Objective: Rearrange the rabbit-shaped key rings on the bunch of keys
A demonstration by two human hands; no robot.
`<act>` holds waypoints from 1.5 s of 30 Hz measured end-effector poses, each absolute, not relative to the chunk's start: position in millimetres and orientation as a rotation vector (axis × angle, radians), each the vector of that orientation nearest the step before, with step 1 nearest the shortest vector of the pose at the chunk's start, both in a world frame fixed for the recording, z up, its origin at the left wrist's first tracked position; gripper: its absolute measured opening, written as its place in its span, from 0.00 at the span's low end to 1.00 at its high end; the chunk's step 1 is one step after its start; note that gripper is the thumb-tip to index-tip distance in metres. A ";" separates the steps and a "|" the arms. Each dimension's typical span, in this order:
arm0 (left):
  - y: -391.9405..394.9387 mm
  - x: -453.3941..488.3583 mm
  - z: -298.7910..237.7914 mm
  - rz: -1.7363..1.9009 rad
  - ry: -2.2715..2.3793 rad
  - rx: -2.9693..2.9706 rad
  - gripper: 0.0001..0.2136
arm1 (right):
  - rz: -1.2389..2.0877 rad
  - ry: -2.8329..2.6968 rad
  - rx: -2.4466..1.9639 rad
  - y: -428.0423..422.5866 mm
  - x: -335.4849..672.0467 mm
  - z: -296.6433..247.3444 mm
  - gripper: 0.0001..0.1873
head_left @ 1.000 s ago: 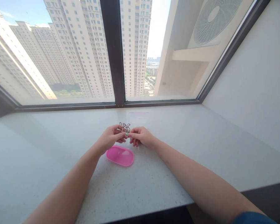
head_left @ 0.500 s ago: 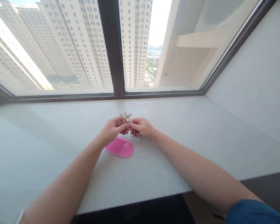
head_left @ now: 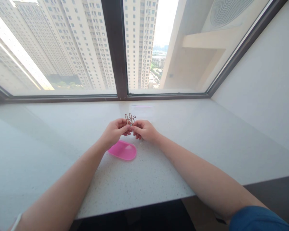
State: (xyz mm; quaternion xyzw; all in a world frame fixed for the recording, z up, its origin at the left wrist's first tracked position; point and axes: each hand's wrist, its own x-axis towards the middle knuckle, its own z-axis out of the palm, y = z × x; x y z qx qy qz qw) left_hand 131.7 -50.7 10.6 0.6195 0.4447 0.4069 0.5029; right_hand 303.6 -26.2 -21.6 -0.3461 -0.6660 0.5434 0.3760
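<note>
Above the white ledge, both my hands meet around a small copper-coloured metal piece [head_left: 130,117] with thin rounded loops standing up. My left hand [head_left: 116,129] pinches its lower part from the left, thumb against curled fingers. From the right, my right hand [head_left: 144,129] pinches at the same spot, its thumb tip almost touching the left one. Something tiny and pale green or silver shows between the fingertips, too small to name. Just below my left hand lies a shallow pink oval tray [head_left: 124,151], its left end partly hidden by that hand.
A white speckled ledge [head_left: 135,183] stretches under my arms, its front edge close to me. Behind it stands a dark-framed window [head_left: 120,70] with tall buildings outside. A thin clear strip or bag with a pinkish edge [head_left: 142,106] lies near the frame. A white wall [head_left: 262,83] rises on the right.
Both hands and the metal piece sit very slightly higher in view, and the loops appear a little more upright. The grip of both hands stays the same.
</note>
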 end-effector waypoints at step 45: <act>-54.6 134.1 13.9 0.971 1.055 1.379 0.11 | 1.468 -1.606 -0.824 -27.8 303.7 -20.4 0.10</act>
